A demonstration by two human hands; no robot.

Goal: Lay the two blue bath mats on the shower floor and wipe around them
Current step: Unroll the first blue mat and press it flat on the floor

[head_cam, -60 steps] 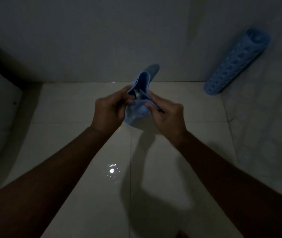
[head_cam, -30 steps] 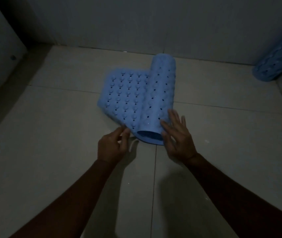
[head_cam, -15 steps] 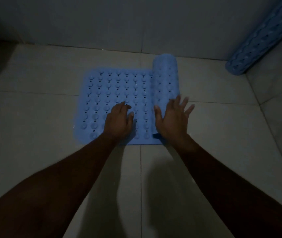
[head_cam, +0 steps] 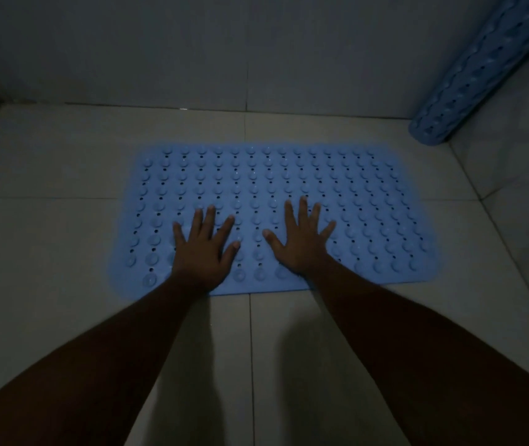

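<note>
Your flat blue mat (head_cam: 288,175) lies fully unrolled on the shower floor (head_cam: 47,252), its long side running from 9 o'clock to 3 o'clock, with rows of round bumps and small holes facing up. Its far edge at 12 o'clock is near the back wall (head_cam: 192,49) but not touching it; a strip of bare tile shows between them. Your left hand (head_cam: 203,249) rests palm down on the mat's near half, toward 7 o'clock of its middle. Its grip is apart, with the fingers straight and spread and nothing held. Your right hand (head_cam: 301,243) lies flat the same way just beside it, toward 5 o'clock of the mat's middle, with its grip also apart and the fingers fanned out on the bumps. The two hands are near each other but do not touch. Both forearms cross the mat's near edge at 6 o'clock, one on each side of a grout line (head_cam: 250,349) in the floor. The rolled blue mat (head_cam: 481,75) is well apart from the flat one, at 2 o'clock. Its lower end stands on the floor in the corner, and the roll tilts up along the side wall and out of the frame. The light is dim, so finer detail on the tiles is hard to make out.
</note>
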